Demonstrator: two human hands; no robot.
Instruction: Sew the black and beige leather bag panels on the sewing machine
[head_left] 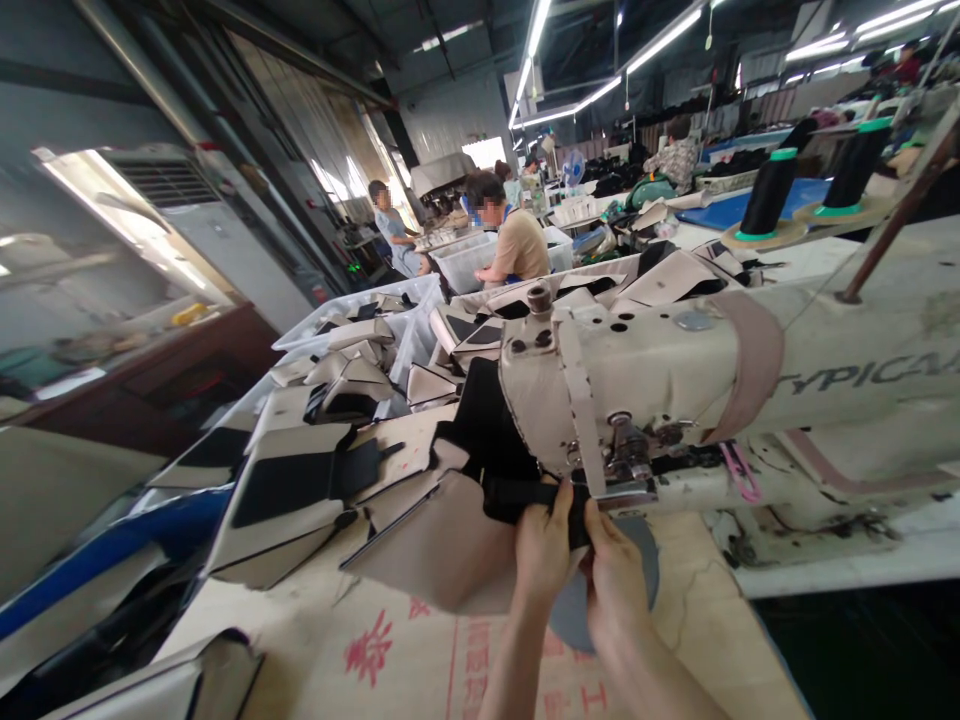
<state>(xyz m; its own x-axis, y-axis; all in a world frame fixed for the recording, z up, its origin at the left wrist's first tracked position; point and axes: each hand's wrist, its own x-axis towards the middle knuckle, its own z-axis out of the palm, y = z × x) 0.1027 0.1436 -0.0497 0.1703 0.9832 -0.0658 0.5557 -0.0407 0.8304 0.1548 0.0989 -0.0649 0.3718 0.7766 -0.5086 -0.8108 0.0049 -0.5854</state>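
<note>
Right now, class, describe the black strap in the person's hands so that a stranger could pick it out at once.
Find the cream sewing machine marked TYPICAL on its arm. Just below its head, the left hand and right hand grip a black strap beside the presser foot. Unlike the beige-and-black panels piled nearby, it is gripped at the machine.

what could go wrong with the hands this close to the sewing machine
The left hand and right hand pinch the black strap right beside the presser foot, so a finger might get caught if the machine runs. The beige panel under the strap could also shift and skew the seam.
</note>
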